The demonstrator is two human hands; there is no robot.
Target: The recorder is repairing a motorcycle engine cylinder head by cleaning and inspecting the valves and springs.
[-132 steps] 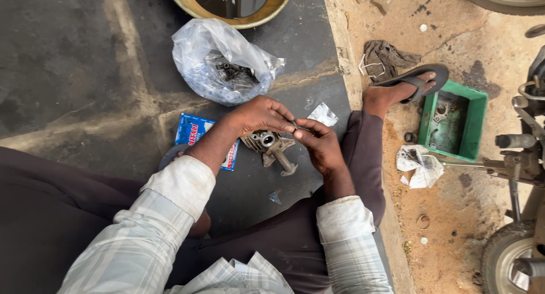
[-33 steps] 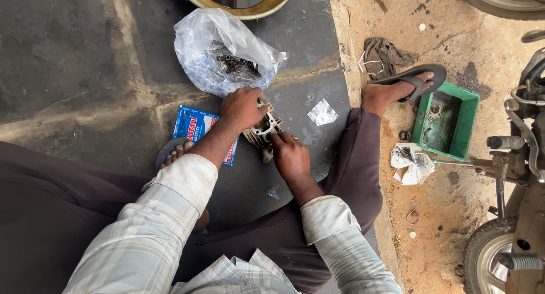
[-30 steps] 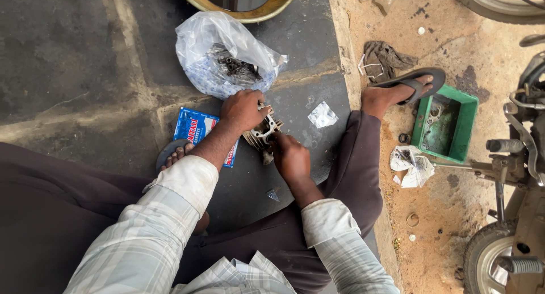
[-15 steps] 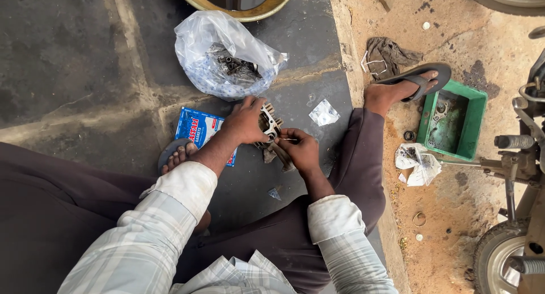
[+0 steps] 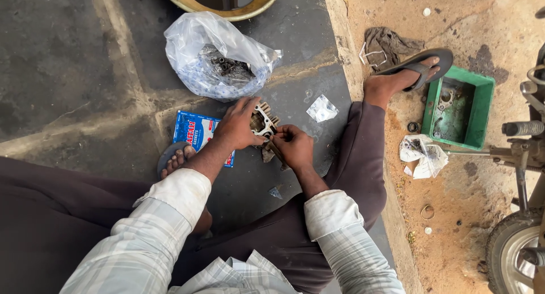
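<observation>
View from above of a seated person working over a dark concrete floor. The left hand wraps its grip around a grey finned metal engine part, holding it just above the floor between the person's legs. The right hand presses against the part's near side, its grip closed narrowly on a small dark object too hidden to identify. A blue printed flat packet lies on the floor just beside the left wrist, partly under the forearm. Beyond the hands sits a clear plastic bag of dark metal parts; a small clear empty sachet lies near the right hand. Well apart, on sandy ground to the right, stands a green rectangular plastic tray, just beside the person's sandalled foot.
</observation>
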